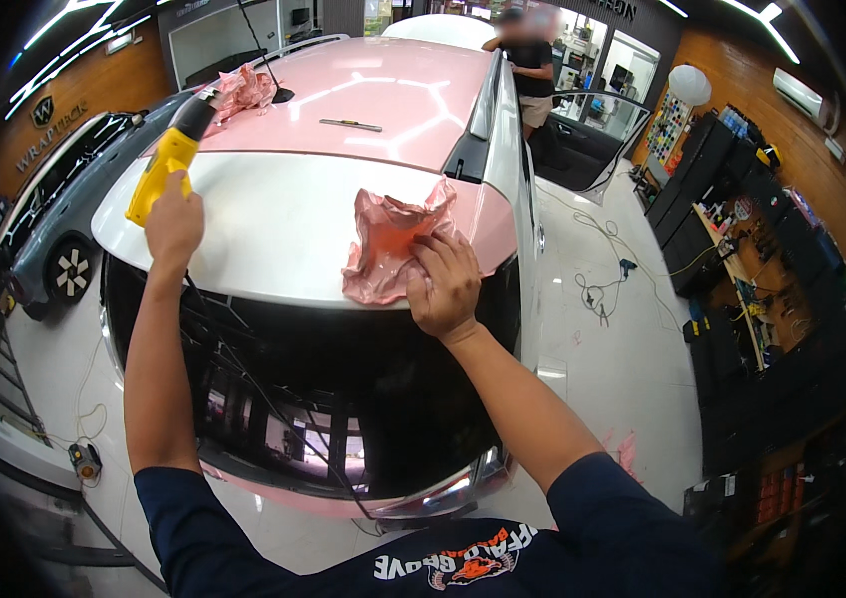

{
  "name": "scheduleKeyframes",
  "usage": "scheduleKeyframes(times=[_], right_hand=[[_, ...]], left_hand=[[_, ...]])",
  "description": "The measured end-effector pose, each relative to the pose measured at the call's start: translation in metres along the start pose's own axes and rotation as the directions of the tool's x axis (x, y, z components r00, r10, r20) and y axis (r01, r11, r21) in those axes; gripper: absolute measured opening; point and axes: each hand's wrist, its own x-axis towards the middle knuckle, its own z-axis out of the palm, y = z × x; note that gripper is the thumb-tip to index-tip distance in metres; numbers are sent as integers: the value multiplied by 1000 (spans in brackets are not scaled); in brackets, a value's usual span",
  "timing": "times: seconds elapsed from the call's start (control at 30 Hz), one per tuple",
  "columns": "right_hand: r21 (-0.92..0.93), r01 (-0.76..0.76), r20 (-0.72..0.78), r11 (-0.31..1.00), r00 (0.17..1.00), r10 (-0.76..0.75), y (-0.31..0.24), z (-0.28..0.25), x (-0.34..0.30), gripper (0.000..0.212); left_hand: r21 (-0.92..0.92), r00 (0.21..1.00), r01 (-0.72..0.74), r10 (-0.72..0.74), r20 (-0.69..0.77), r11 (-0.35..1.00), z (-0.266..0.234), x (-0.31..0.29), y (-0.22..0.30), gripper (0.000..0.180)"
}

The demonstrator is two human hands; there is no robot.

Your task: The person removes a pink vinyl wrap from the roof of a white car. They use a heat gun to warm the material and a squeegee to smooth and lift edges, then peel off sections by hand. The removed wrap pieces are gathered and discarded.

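My left hand grips a yellow heat gun, its black nozzle pointing up and forward over the left side of a car's rear spoiler. A dark cord runs from it down across the rear window. Crumpled pink vinyl film stands up from the spoiler's right part, and my right hand is closed on its near right edge. White paint shows left of that film, while pink still covers the spoiler's right end. Behind lies the glossy pink roof.
Wadded pink film and a thin flat strip rest on the roof. A person stands by an open car door. Cables and a drill lie on the right floor, beside a tool bench. A grey car stands left.
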Motion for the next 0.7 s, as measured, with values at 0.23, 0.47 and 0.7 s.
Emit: scheduleKeyframes(times=[0.23,0.47,0.7], right_hand=[[-3,-38,-13,999,999,38,9,-5,-3,35],[561,-203,65,802,977,201,-75,-68,-49,29],[331,-663,795,-671,579,-180,-125,-179,-126,56]], left_hand=[[-640,986,130,-167,2,758,-107,-82,20,39],[-960,961,113,-272,41,255,-191,-257,89,30],[-856,890,427,-31,455,-291,-157,-377,162,23]])
